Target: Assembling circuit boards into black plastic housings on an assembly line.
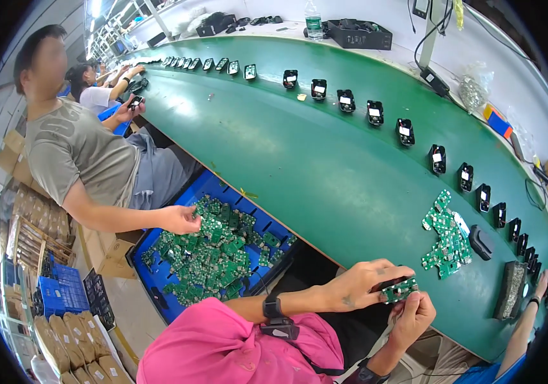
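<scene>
Over the near edge of the green bench, my left hand [356, 285] and my right hand [414, 313] are closed on one small green circuit board [400, 292]. A dark piece shows along the board's upper side; whether it is a black casing joined to the board, I cannot tell. The fingers of my left hand pinch the board's left side, while those of my right hand hold its lower right. Beyond my hands, a loose pile of green circuit boards [445, 246] lies on the bench, with a black plastic case [481, 242] beside it.
Left of me, a blue crate [152, 280] holds many boards; a co-worker's hand [182, 219] reaches over it. Black cases with boards [374, 112] line the green bench [267, 150]. A dark foam block [509, 291] and another person's arm [525, 329] are at the right.
</scene>
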`<state>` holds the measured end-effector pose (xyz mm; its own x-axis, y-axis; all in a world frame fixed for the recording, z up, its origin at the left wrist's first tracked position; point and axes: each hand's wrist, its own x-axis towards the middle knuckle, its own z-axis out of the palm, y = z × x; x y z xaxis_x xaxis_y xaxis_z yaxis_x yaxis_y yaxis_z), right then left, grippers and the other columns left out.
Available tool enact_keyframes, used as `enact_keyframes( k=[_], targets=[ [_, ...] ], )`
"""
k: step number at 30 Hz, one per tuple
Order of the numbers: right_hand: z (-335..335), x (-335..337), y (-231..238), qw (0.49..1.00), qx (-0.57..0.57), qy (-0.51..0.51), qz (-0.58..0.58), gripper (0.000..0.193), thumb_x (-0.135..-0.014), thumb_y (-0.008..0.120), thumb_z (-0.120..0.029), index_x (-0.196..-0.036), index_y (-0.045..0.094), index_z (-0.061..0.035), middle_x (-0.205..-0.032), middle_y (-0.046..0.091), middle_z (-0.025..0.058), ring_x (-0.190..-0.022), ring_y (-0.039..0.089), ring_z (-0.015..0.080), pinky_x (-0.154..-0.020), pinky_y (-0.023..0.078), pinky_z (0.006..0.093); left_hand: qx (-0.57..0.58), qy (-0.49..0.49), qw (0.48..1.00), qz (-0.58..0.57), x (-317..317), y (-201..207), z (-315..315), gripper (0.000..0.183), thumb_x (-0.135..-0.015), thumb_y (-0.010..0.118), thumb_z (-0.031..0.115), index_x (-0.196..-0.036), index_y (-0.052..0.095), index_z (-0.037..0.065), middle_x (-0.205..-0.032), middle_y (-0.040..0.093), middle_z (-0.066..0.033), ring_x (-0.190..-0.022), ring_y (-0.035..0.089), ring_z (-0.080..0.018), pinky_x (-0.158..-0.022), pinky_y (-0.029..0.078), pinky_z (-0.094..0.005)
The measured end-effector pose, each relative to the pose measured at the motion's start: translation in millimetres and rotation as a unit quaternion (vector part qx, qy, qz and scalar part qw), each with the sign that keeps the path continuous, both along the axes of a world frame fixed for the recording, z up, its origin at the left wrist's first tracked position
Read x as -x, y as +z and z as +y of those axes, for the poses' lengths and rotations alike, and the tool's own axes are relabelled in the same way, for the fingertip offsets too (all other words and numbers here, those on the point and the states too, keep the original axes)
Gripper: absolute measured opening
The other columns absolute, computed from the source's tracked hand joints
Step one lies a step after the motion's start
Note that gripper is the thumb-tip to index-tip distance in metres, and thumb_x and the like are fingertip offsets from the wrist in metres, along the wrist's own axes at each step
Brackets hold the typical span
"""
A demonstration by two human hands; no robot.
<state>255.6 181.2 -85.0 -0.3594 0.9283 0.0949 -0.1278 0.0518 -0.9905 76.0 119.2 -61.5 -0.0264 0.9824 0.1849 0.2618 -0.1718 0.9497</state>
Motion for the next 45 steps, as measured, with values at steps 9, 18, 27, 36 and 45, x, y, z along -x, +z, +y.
enact_keyframes(
  k=[9, 18, 27, 36, 45],
  targets=[
    [-14, 27, 31, 0.998, 0.037, -0.056, -0.019, 0.02, -0.101, 0.056, -0.012, -0.086, 0.06, 0.0006, -0.071, 0.057, 0.0004, -0.054, 0.049, 0.0043, -0.047, 0.036, 0.0219, -0.07, 0.117, 0.988, 0.073, 5, 9, 1, 0.055, -0.079, 0.071, -0.003, -0.132, 0.063, 0.008, -0.119, 0.066, -0.0134, -0.075, 0.065, -0.0163, -0.062, 0.053, -0.0276],
    [-15, 6, 38, 0.999, 0.012, 0.028, -0.01, 0.022, -0.099, 0.061, -0.009, -0.081, 0.06, 0.0032, -0.065, 0.055, 0.0021, -0.051, 0.049, 0.0055, -0.044, 0.036, 0.0222, -0.013, 0.057, 0.998, -0.018, 0, 6, 3, 0.056, -0.078, 0.077, -0.002, -0.132, 0.063, 0.006, -0.119, 0.066, -0.011, -0.061, 0.058, -0.0052, -0.054, 0.047, -0.0204],
    [-15, -2, 33, 0.998, 0.052, 0.03, 0.0, 0.025, -0.102, 0.059, -0.017, -0.084, 0.059, -0.0001, -0.075, 0.06, 0.0003, -0.063, 0.052, 0.0057, -0.055, 0.041, 0.0226, -0.012, 0.044, 0.998, -0.049, -4, 5, 3, 0.062, -0.078, 0.07, -0.006, -0.137, 0.06, 0.01, -0.129, 0.057, -0.011, -0.059, 0.058, -0.0057, -0.053, 0.049, -0.0206],
    [-16, -2, 35, 0.998, 0.059, 0.0, -0.001, 0.023, -0.102, 0.059, -0.015, -0.084, 0.059, -0.0006, -0.073, 0.059, -0.0009, -0.064, 0.05, 0.0051, -0.055, 0.04, 0.0234, 0.06, -0.011, 0.993, -0.1, -3, 12, 5, 0.058, -0.081, 0.071, -0.004, -0.136, 0.062, 0.012, -0.12, 0.047, -0.0114, -0.068, 0.065, -0.0073, -0.057, 0.055, -0.0219],
    [-15, -2, 54, 0.993, -0.015, 0.045, -0.113, 0.023, -0.096, 0.067, -0.012, -0.079, 0.061, 0.0019, -0.065, 0.058, 0.002, -0.057, 0.049, 0.0085, -0.052, 0.037, 0.0263, -0.119, 0.054, 0.985, 0.109, -7, 5, 9, 0.069, -0.075, 0.073, -0.005, -0.14, 0.059, 0.016, -0.115, 0.055, -0.0147, -0.066, 0.065, -0.0173, -0.057, 0.056, -0.0301]
  ],
)
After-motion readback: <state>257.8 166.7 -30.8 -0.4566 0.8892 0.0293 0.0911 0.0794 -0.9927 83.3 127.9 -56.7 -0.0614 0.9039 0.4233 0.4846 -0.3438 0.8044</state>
